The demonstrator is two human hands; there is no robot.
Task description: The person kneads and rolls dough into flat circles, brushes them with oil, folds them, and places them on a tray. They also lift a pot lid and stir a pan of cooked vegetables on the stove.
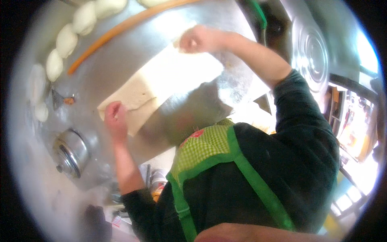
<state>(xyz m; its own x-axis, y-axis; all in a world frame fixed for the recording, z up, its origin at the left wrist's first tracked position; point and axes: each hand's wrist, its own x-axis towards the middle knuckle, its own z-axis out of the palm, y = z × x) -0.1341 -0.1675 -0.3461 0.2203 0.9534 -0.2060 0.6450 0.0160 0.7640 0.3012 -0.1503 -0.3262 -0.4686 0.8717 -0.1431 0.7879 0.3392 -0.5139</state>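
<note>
A pale, flat sheet of dough (175,72) lies stretched across the metal worktop (99,63) in front of me, its right part washed out by bright light. At its left end, my left hand (115,119) is curled into a fist on the dough's edge. My right hand (198,39) is closed on the far right edge, and a bit of dough shows beside its fingers. A thin, dark crease runs through the sheet near my left hand. Beyond the sheet rests a long wooden rolling pin (121,30).
Several lumps of dough (66,40) line the worktop's far left side. Nearer are a scraper with a wooden handle (69,100) and a lidded metal pot (72,151). A round metal lid (314,60) and a green-handled object (258,13) are at the right.
</note>
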